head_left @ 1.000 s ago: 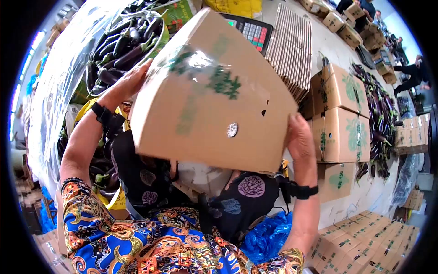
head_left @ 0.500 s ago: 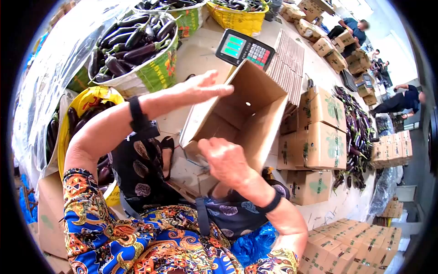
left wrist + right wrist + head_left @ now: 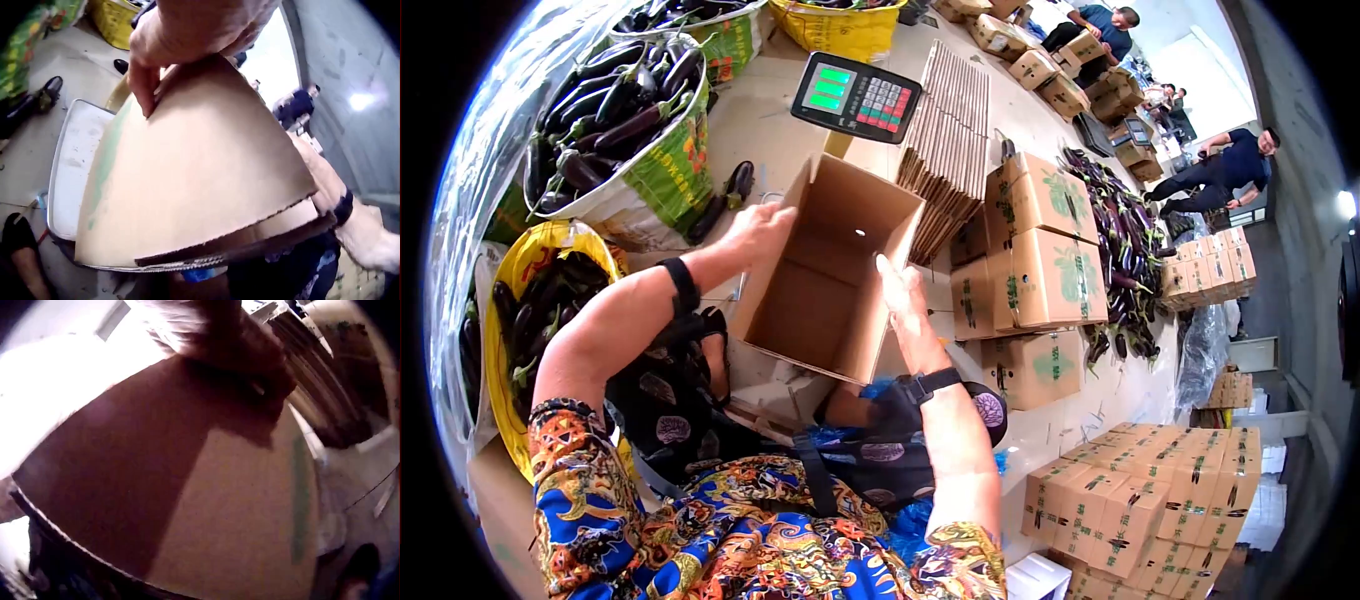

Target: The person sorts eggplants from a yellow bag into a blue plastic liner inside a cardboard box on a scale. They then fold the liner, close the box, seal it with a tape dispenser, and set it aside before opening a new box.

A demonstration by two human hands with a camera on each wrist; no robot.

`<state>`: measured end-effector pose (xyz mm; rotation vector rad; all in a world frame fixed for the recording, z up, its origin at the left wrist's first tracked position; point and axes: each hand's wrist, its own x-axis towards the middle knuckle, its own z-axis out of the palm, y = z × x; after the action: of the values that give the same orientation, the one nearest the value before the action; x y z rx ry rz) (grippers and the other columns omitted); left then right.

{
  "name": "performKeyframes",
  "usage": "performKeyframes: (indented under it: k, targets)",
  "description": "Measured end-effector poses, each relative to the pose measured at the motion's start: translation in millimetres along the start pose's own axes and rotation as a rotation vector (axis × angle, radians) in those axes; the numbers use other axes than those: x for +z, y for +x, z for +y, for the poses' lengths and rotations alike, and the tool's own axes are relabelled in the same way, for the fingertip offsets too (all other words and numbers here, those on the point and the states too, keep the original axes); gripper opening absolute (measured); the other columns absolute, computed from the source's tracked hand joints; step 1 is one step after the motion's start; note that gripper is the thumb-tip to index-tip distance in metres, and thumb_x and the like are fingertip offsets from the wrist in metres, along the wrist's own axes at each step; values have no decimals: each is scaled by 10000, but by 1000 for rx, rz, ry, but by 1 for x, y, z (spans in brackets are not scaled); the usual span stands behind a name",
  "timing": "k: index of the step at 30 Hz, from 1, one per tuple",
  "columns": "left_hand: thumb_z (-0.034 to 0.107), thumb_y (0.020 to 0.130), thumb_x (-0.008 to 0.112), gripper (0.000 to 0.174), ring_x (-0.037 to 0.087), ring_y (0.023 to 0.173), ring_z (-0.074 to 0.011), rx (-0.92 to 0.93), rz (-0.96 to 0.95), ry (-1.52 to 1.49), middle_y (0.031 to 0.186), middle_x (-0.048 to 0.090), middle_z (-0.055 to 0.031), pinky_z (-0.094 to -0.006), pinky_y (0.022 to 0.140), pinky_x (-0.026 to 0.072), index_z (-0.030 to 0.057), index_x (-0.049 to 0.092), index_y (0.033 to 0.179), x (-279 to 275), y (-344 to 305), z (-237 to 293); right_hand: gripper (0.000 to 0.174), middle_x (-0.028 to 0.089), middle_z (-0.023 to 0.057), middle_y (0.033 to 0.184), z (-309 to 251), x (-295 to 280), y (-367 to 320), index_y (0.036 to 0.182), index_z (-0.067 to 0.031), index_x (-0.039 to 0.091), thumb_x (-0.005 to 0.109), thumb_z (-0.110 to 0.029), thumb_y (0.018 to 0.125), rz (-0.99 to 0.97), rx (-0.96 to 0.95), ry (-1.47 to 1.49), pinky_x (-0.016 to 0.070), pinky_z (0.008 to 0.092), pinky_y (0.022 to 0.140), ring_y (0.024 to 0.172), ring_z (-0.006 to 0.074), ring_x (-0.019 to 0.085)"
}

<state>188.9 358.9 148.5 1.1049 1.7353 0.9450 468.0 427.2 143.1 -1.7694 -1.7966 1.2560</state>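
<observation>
An open, bare-inside cardboard box (image 3: 825,270) is tilted toward me below the scale display, its opening facing up. My left hand (image 3: 758,235) grips the top edge of its left wall, and the fingers bend down over the outside in the left wrist view. On the opposite wall, my right hand (image 3: 903,292) holds the upper edge with the thumb pointing up along it. The right wrist view shows that hand curled over the rim, above a wall with a green printed stripe (image 3: 300,500). A white scale platform (image 3: 74,162) lies beneath the box.
A scale display (image 3: 858,97) with lit green digits stands ahead, beside stacked flattened cartons (image 3: 950,130). Sacks of eggplants (image 3: 615,120) line the left. Closed boxes (image 3: 1045,245), loose eggplants (image 3: 1115,250) and a large carton stack (image 3: 1145,500) are on the right. People stand further back.
The box, earlier seen with its taped bottom toward me, has turned opening-up and come lower. The left hand, straight-fingered half a second ago, now grips one wall; the right hand has moved to the opposite wall.
</observation>
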Motion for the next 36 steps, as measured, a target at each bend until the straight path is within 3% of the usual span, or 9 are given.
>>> performKeyframes:
  k: [1,4,8,12,18,23,27,31,36]
  targets:
    - [447,976,556,576,641,952,-220,-32,-64,-177,1047,690,-119,-368,855,518,-58,574,1252,-11,3,-8,544,633,134,777,49,19,30,889,79,624,692,-460,892,125,-90,247,469,369,675,784,195,567]
    - [468,972,560,593,646,944,-232,-93,-109,-542,1048,684,-152,-373,849,524,-40,572,1277,-20,6,-47,354,673,42,828,69,-14,5,1027,6,677,674,-338,944,-135,4,718,494,247,556,719,97,623]
    - [476,988,509,594,650,996,-282,-92,229,97,1153,662,-183,-419,883,516,18,500,1366,-19,-3,-71,580,704,87,979,75,-21,-19,1162,7,639,635,-524,930,-166,145,925,574,325,764,842,179,688]
    - [531,982,392,603,582,1146,-434,-8,410,566,1339,586,-180,-515,1008,434,247,332,1511,17,1,-70,809,626,175,1215,127,2,16,1370,39,480,554,-634,927,52,173,456,519,346,897,1068,223,624]
    - [624,992,267,699,481,1304,-416,-129,227,96,1380,547,-230,-461,1105,350,147,439,1473,58,4,-115,664,556,128,1257,132,102,38,1375,4,479,409,-544,1006,-104,290,1019,434,374,1003,1156,255,540]
    - [603,988,371,698,436,1328,-389,-215,223,-62,1426,506,-199,-445,1108,339,72,499,1422,74,-10,-109,523,551,172,1277,130,112,30,1325,26,509,466,-381,1000,-70,316,756,436,408,1007,1174,298,540]
    - [495,964,510,581,445,1255,-419,14,616,287,1382,505,-185,-507,1068,366,94,518,1384,53,-2,-102,415,547,206,1292,105,69,26,1285,43,534,513,-252,994,445,-34,-71,438,434,1011,1188,332,540]
    - [494,922,581,664,351,1354,-407,139,501,485,1476,408,-212,-493,1127,305,89,455,1434,35,-12,-57,289,598,167,1079,67,32,27,1135,-59,642,592,-42,851,632,-424,-267,501,452,890,1020,355,602]
    - [350,821,699,792,346,1358,-429,137,329,577,1513,352,-199,-522,1109,323,129,355,1499,41,-13,-33,376,649,146,1125,44,-3,82,1242,-45,630,670,-234,919,483,-507,-163,536,381,795,843,238,646]
